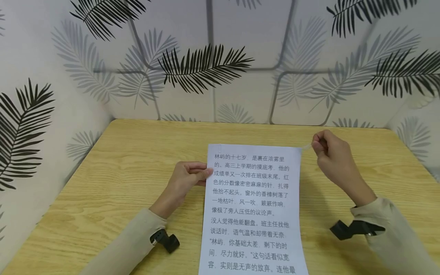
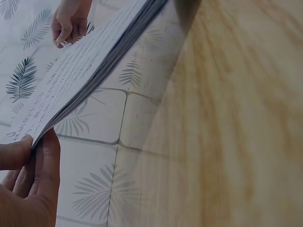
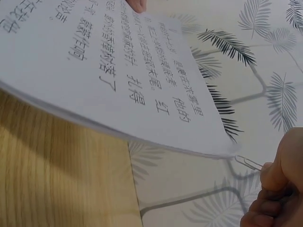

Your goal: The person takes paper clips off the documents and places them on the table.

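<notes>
Held a stack of printed sheets (image 1: 254,210) tilted above the wooden surface (image 1: 113,187), about midway between its left and right edges and short of its far edge. Pinched the stack's left edge in the left hand (image 1: 189,173), with the thumb on the printed face and the fingers behind. Pinched a wire paperclip (image 3: 248,162) between the thumb and curled forefinger of the right hand (image 1: 331,158), just beyond the stack's upper right corner, on the side of the surface's far right corner. Pointed the paperclip's free end at that corner of the sheets; could not tell, with the tip blurred, whether slipped over them or only touching. Wore beige sleeves (image 1: 127,238) and a black strap (image 1: 158,236) at each wrist. Faced a pale, leaf-patterned backdrop (image 1: 233,99) beyond the surface's far edge.
</notes>
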Demonstrator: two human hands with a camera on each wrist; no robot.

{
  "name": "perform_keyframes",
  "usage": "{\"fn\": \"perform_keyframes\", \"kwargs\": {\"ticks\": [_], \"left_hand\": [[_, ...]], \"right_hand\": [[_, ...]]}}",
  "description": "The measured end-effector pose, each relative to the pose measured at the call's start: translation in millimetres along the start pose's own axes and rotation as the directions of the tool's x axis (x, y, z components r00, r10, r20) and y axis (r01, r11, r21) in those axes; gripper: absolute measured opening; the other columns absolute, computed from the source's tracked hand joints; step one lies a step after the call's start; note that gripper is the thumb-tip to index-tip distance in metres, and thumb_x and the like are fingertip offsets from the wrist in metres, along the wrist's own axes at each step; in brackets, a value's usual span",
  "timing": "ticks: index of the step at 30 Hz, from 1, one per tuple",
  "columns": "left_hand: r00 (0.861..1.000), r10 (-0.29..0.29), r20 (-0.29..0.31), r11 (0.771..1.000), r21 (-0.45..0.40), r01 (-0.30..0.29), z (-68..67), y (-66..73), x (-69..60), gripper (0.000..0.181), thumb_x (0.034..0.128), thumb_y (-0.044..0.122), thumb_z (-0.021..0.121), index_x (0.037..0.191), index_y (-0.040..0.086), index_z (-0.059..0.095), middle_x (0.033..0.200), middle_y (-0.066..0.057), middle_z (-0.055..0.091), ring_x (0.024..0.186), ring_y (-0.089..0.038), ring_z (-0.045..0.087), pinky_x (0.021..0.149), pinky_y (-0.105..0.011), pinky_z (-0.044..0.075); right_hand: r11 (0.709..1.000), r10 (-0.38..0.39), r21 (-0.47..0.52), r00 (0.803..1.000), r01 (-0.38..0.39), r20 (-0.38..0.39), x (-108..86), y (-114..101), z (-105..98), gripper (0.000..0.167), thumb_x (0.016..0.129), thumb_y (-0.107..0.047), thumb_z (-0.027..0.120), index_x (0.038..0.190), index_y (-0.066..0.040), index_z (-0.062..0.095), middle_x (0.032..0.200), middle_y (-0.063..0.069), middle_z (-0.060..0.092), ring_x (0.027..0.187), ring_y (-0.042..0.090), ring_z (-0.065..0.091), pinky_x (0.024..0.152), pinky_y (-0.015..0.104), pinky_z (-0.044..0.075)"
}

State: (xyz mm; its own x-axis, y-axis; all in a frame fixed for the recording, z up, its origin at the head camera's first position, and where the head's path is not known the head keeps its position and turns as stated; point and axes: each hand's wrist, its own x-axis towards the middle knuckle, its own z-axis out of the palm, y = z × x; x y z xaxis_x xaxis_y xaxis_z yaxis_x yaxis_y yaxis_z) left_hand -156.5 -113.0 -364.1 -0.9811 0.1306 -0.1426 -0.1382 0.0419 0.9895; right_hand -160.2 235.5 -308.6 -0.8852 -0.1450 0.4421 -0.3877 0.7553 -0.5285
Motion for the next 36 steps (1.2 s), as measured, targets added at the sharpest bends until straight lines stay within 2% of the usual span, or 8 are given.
{"fn": "perform_keyframes", "kwargs": {"ticks": [6, 13, 19, 22, 25, 28, 32, 36], "left_hand": [[1.000, 0.004, -0.006, 1.000, -0.012, -0.004, 0.2, -0.3, 0.0, 0.021, 0.0878, -0.001, 0.068, 0.106, -0.011, 0.067, 0.089, -0.016, 0.073, 0.070, -0.020, 0.071, 0.071, -0.033, 0.060], [1.000, 0.000, 0.004, 1.000, -0.007, 0.000, 0.1, 1.3, -1.0, 0.021, 0.0882, 0.000, 0.067, 0.107, -0.010, 0.067, 0.090, -0.016, 0.073, 0.070, -0.020, 0.071, 0.072, -0.033, 0.060], [1.000, 0.011, 0.007, 1.000, -0.004, -0.011, -1.0, 1.4, -1.4, 0.020, 0.0886, 0.000, 0.067, 0.106, -0.011, 0.067, 0.089, -0.016, 0.073, 0.070, -0.020, 0.071, 0.072, -0.033, 0.060], [1.000, 0.015, 0.011, 1.000, -0.002, -0.015, -1.0, 0.7, -1.3, 0.021, 0.0887, -0.001, 0.067, 0.106, -0.012, 0.066, 0.089, -0.017, 0.073, 0.070, -0.020, 0.071, 0.072, -0.033, 0.060], [1.000, 0.010, 0.009, 1.000, -0.005, -0.010, -0.6, 0.4, -1.2, 0.021, 0.0885, -0.001, 0.067, 0.107, -0.011, 0.066, 0.090, -0.017, 0.073, 0.070, -0.020, 0.071, 0.072, -0.033, 0.060], [1.000, 0.005, 0.011, 1.000, -0.001, -0.005, -0.4, 0.8, -1.3, 0.021, 0.0887, 0.000, 0.067, 0.107, -0.011, 0.067, 0.091, -0.017, 0.073, 0.071, -0.021, 0.071, 0.073, -0.034, 0.060], [1.000, 0.004, 0.019, 1.000, 0.009, -0.004, -0.4, 1.9, -1.4, 0.021, 0.0890, 0.000, 0.067, 0.107, -0.009, 0.067, 0.091, -0.017, 0.073, 0.071, -0.021, 0.071, 0.075, -0.034, 0.059], [1.000, 0.008, 0.021, 1.000, 0.011, -0.009, -0.6, 1.7, -1.4, 0.022, 0.0890, 0.000, 0.067, 0.108, -0.010, 0.067, 0.091, -0.017, 0.073, 0.072, -0.020, 0.071, 0.074, -0.033, 0.059]], "right_hand": [[0.997, 0.004, -0.071, 0.998, 0.000, 0.057, -7.5, 17.1, -4.5, 0.007, 0.094, 0.009, 0.045, 0.089, 0.006, 0.048, 0.072, 0.012, 0.046, 0.058, 0.018, 0.037, 0.050, 0.024, 0.031], [0.956, -0.086, -0.274, 0.993, 0.106, 0.083, -23.1, 42.1, -1.3, 0.009, 0.084, 0.015, 0.045, 0.084, 0.006, 0.047, 0.080, 0.021, 0.045, 0.076, 0.038, 0.040, 0.066, 0.048, 0.034], [0.927, 0.014, -0.374, 0.990, 0.041, 0.144, -33.5, 54.3, 2.3, 0.006, 0.090, 0.005, 0.049, 0.085, 0.006, 0.049, 0.082, 0.022, 0.044, 0.073, 0.039, 0.038, 0.057, 0.044, 0.031], [0.933, 0.070, -0.361, 0.982, -0.001, 0.178, -36.2, 58.1, 1.7, 0.007, 0.091, 0.002, 0.048, 0.087, 0.007, 0.050, 0.085, 0.024, 0.045, 0.076, 0.042, 0.041, 0.059, 0.049, 0.035], [0.949, 0.122, -0.311, 0.962, -0.041, 0.244, -37.3, 64.3, 0.2, 0.007, 0.091, 0.003, 0.045, 0.087, 0.007, 0.048, 0.086, 0.024, 0.045, 0.081, 0.043, 0.042, 0.066, 0.054, 0.037], [0.962, 0.179, -0.256, 0.923, -0.092, 0.342, -38.4, 73.1, -2.1, 0.005, 0.090, 0.004, 0.041, 0.086, 0.006, 0.045, 0.085, 0.021, 0.043, 0.080, 0.037, 0.040, 0.067, 0.048, 0.036], [0.970, 0.231, -0.175, 0.867, -0.169, 0.442, -41.5, 86.8, -4.9, 0.007, 0.089, 0.007, 0.038, 0.085, 0.005, 0.043, 0.080, 0.015, 0.041, 0.070, 0.026, 0.037, 0.059, 0.036, 0.032], [0.966, 0.259, -0.129, 0.844, -0.225, 0.469, -45.4, 97.4, -5.5, 0.013, 0.090, 0.007, 0.035, 0.085, 0.008, 0.047, 0.070, 0.010, 0.043, 0.058, 0.018, 0.036, 0.050, 0.027, 0.031]]}}
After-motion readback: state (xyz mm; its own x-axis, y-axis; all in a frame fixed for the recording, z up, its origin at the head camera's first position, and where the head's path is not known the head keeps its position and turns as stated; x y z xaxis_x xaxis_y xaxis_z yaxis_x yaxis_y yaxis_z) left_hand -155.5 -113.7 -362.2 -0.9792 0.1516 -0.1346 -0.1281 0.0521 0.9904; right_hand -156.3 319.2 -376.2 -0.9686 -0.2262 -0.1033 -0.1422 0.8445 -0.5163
